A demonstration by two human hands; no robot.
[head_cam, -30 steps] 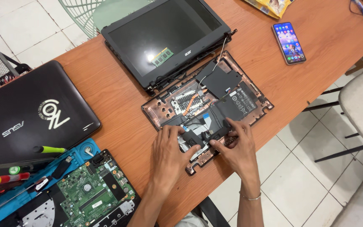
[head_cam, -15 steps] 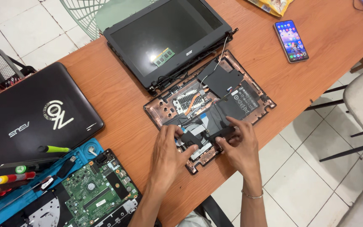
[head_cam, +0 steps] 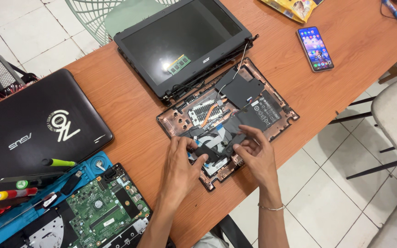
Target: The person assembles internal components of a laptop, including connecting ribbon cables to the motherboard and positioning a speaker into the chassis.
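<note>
On orange-brown wooden worktop (head_cam: 129,105), opened black laptop base with copper-toned inner frame (head_cam: 226,117) lies beside its detached screen panel (head_cam: 182,41). Left hand (head_cam: 180,163) and right hand (head_cam: 256,156) both grip small flat black component (head_cam: 212,151) over base's near edge, fingers pinching each end. Green circuit board (head_cam: 99,211) on blue mat (head_cam: 33,220) at left; smartphone (head_cam: 315,48) well apart.

Lit phone screen (head_cam: 315,48) beside yellow packet (head_cam: 292,8)
</note>
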